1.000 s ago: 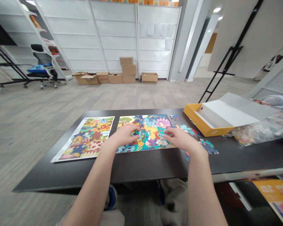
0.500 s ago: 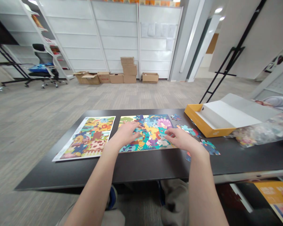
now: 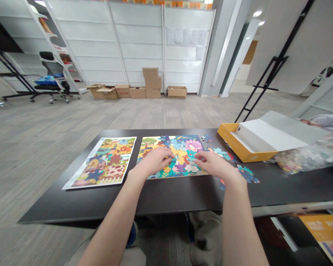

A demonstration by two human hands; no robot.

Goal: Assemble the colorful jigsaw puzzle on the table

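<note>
A partly assembled jigsaw puzzle (image 3: 173,157) in bright jungle colours lies on the black table (image 3: 177,195), and both my hands rest on it. My left hand (image 3: 154,161) curves over its middle with the fingertips down among the pieces. My right hand (image 3: 213,164) lies at the puzzle's right side, fingertips near teal pieces. Whether either hand pinches a piece is hidden by the fingers. To the left lies a printed picture sheet (image 3: 103,162). Loose clusters of pieces (image 3: 248,174) sit just right of my right hand.
An orange and white puzzle box (image 3: 240,146) stands open at the table's right, beside a clear plastic bag of pieces (image 3: 308,155). A co-worker's sleeve (image 3: 329,122) shows at the far right. Cardboard boxes (image 3: 152,88) stand along the far wall.
My left hand has slid rightward across the puzzle, closer to my right hand. My right hand has barely moved. The view has tilted slightly.
</note>
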